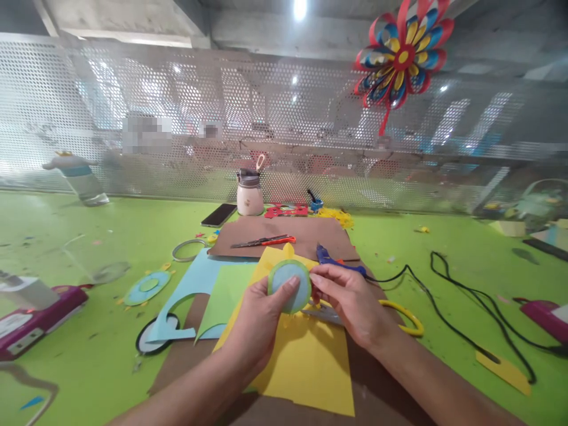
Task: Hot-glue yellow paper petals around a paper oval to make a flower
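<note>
My left hand point(261, 313) holds a round paper disc point(290, 290), light blue with a green rim, thumb flat on its face. A yellow paper petal point(289, 251) shows at its top edge. At the disc's right rim, my right hand point(350, 302) pinches with thumb and forefinger; anything small between them is hidden. Under both hands lies a yellow paper sheet point(310, 367). Scissors with yellow handles point(412, 322) rest partly beneath my right hand. Just beyond it lies a blue glue gun point(328, 258). Green paper point(226, 296) and cut light blue paper point(186, 284) sit to the left.
Brown cardboard point(239, 234) bears an orange-handled cutting tool point(266, 241). Behind stand a phone point(219, 215) and a bottle point(249, 195). A finished-looking paper disc point(148, 288) and tape ring point(189, 250) lie left. A black cord point(419, 284) runs right; power strips point(44, 319) flank the table.
</note>
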Motion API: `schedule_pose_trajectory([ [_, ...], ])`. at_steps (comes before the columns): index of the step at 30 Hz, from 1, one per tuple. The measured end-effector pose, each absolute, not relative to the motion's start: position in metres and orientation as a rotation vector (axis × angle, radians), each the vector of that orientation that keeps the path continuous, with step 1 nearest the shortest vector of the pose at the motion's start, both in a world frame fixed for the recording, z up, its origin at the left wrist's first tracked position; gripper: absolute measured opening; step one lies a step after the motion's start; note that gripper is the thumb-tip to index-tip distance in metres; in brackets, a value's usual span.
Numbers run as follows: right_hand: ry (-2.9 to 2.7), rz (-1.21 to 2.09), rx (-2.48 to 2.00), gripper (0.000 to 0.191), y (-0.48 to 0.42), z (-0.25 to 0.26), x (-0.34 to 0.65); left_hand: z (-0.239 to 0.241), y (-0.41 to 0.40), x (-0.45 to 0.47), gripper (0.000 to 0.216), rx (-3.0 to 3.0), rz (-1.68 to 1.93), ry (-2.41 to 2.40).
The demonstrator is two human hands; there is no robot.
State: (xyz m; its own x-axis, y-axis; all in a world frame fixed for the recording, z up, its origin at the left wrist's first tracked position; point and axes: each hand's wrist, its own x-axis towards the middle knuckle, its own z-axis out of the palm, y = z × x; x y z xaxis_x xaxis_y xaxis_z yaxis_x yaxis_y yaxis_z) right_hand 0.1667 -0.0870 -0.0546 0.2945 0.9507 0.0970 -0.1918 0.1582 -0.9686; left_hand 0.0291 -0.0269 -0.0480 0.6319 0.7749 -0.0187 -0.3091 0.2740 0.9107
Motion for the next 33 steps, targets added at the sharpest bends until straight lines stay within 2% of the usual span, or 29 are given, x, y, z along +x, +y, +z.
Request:
schedule_pose_trajectory([
  [33,-0.863,0.972,-1.031,0.019,-0.0796,-0.053,0.1653,-0.0502,-0.0242,0.0294,0.026,1.083,0.71,0.554],
])
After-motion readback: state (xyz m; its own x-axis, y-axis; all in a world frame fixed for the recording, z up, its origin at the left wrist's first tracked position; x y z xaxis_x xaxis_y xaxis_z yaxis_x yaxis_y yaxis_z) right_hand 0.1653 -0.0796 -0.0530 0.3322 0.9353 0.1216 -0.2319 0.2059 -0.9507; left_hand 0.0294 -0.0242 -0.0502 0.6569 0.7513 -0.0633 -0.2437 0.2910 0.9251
